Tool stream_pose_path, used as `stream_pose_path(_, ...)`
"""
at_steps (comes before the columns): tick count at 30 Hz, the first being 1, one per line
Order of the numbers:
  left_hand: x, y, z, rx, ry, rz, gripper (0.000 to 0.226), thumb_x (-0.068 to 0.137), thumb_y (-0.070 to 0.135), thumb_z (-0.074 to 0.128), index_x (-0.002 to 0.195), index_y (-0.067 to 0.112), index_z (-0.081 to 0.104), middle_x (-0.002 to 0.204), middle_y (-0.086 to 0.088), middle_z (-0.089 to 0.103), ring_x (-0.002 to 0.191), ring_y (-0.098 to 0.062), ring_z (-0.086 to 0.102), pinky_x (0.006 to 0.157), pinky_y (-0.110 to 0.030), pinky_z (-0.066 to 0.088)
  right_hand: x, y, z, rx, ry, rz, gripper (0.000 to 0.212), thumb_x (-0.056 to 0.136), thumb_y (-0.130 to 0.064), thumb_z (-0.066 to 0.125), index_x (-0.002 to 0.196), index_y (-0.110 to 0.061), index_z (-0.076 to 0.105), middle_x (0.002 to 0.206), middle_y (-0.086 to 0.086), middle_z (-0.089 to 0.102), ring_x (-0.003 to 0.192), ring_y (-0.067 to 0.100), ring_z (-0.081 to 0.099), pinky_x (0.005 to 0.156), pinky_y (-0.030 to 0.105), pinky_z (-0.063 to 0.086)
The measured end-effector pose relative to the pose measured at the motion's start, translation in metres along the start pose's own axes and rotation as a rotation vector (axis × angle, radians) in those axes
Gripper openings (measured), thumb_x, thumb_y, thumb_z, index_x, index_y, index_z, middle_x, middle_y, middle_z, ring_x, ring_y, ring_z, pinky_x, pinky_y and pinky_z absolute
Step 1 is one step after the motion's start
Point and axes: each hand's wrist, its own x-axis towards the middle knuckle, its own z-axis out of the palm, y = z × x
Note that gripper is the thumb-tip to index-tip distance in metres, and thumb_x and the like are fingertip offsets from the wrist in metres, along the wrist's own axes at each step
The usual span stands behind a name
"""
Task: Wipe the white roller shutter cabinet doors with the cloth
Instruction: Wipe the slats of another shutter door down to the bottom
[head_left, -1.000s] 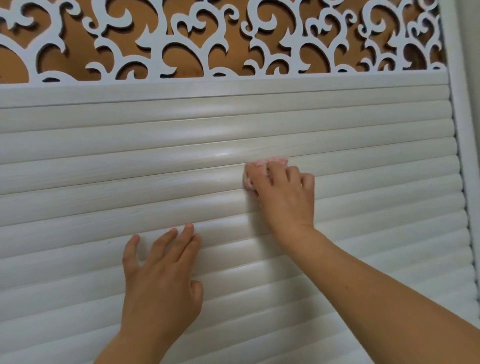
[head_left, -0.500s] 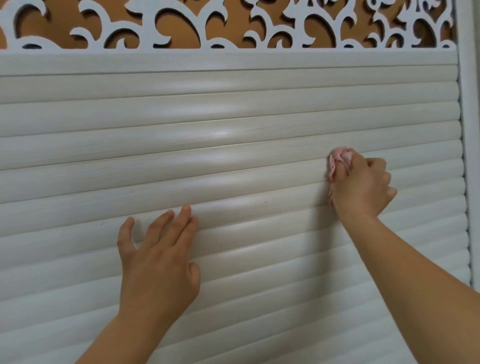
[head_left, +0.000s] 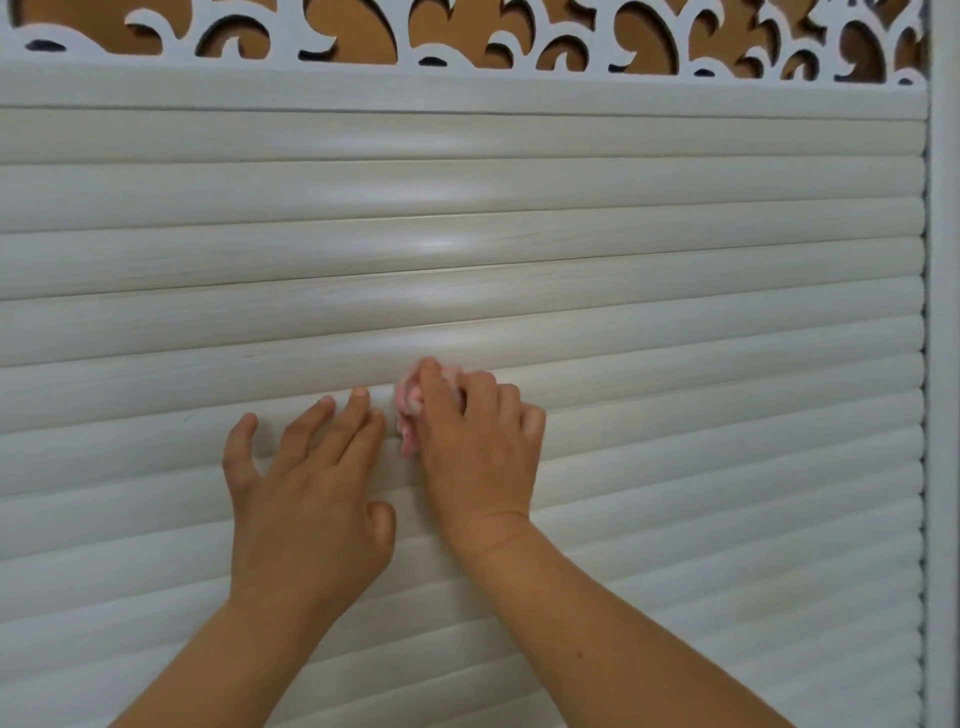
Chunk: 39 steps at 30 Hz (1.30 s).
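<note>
- Shutter door (head_left: 675, 291): white horizontal slats, running under both hands and well beyond the fingertips on every side.
- Cloth (head_left: 408, 402): pink, bunched small, pressed against a slat beneath the right fingers, peeking out past the index finger and just beside the left fingertips.
- Right hand (head_left: 475, 441): fingers curled over the cloth, gripping it against the door.
- Left hand (head_left: 306, 493): fingers straight and slightly spread, flat on the slats, holding nothing.
- Scrollwork panel (head_left: 467, 47): white cutout over brown, far above the fingertips.
- Frame post (head_left: 943, 364): white, upright, well right of the right hand.
</note>
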Motion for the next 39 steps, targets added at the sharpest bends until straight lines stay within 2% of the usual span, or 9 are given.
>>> stream_pose_path(6,0.002,0.002,0.000,0.083,-0.019,0.046,0.064,0.066,0.026,0.029,0.117,0.010,0.065,0.130,-0.006,0.058,0.114,-0.024,0.059,0.104,-0.060,0.013,0.006,0.063,-0.009,-0.074,0.026,-0.081,0.040,0.073,-0.033,0.045,0.104,-0.030,0.070,0.089,0.003,0.065,0.075,0.028,0.058,0.068,0.033,0.029)
stream_pose_path(13,0.006,0.008,0.003,0.054,-0.027,0.047,0.065,0.066,0.025,0.028,0.119,0.014,0.063,0.132,-0.001,0.056,0.116,-0.020,0.056,0.106,-0.056,0.010,0.011,0.141,-0.012,-0.029,0.043,0.305,0.030,0.088,-0.027,0.056,0.116,-0.025,0.065,0.121,0.007,0.059,0.110,0.032,0.049,0.087,0.040,0.033)
stream_pose_path(18,0.013,0.012,0.006,-0.005,-0.005,0.067,0.063,0.063,0.026,0.031,0.113,0.016,0.067,0.127,0.000,0.060,0.112,-0.021,0.060,0.104,-0.050,0.016,0.001,0.116,0.001,0.162,0.088,0.669,0.031,0.093,-0.027,0.053,0.124,-0.024,0.060,0.119,0.010,0.052,0.108,0.033,0.044,0.087,0.035,0.024)
stream_pose_path(23,0.014,0.002,0.005,-0.040,0.002,0.104,0.063,0.061,0.023,0.031,0.112,0.015,0.068,0.122,-0.001,0.063,0.108,-0.023,0.062,0.101,-0.046,0.019,-0.040,0.030,0.020,0.112,0.097,0.248,0.038,0.077,-0.032,0.048,0.110,-0.023,0.066,0.093,0.007,0.063,0.083,0.027,0.047,0.068,0.034,0.038)
stream_pose_path(26,0.014,-0.006,0.001,-0.074,0.003,0.121,0.064,0.064,0.021,0.030,0.119,0.013,0.063,0.119,-0.004,0.065,0.107,-0.025,0.063,0.101,-0.044,0.018,-0.060,0.006,0.028,0.111,0.115,-0.045,0.037,0.076,-0.024,0.051,0.110,-0.024,0.067,0.097,0.001,0.067,0.083,0.022,0.044,0.070,0.032,0.029)
stream_pose_path(30,0.009,-0.028,-0.003,-0.110,-0.046,0.132,0.082,0.052,-0.002,0.054,0.132,0.013,0.047,0.125,-0.005,0.061,0.110,-0.020,0.061,0.104,-0.040,0.011,-0.060,0.024,0.019,0.037,0.140,-0.264,0.038,0.076,-0.023,0.054,0.111,-0.026,0.069,0.101,-0.001,0.068,0.084,0.023,0.047,0.072,0.032,0.027)
stream_pose_path(35,0.006,-0.030,-0.006,-0.222,-0.106,0.114,0.091,0.067,-0.012,0.050,0.147,0.023,0.023,0.147,0.005,0.038,0.133,-0.010,0.039,0.110,-0.033,-0.012,-0.055,0.066,0.014,0.010,0.082,0.187,0.040,0.077,-0.031,0.045,0.113,-0.030,0.063,0.101,0.003,0.065,0.082,0.030,0.055,0.071,0.034,0.029)
stream_pose_path(37,0.005,-0.028,-0.006,-0.236,-0.084,0.125,0.090,0.068,-0.012,0.047,0.147,0.022,0.023,0.148,0.005,0.035,0.137,-0.009,0.032,0.111,-0.034,-0.012,-0.053,0.051,0.014,0.080,0.097,0.389,0.040,0.077,-0.031,0.049,0.111,-0.025,0.069,0.101,0.007,0.064,0.082,0.033,0.057,0.071,0.037,0.034)
stream_pose_path(39,0.005,-0.029,-0.004,-0.198,-0.108,0.124,0.086,0.065,-0.009,0.042,0.145,0.019,0.030,0.146,0.003,0.039,0.135,-0.012,0.036,0.113,-0.042,-0.003,-0.051,0.026,0.015,0.106,0.111,0.380,0.038,0.072,-0.025,0.059,0.108,-0.021,0.070,0.101,0.009,0.065,0.081,0.035,0.058,0.070,0.041,0.041)
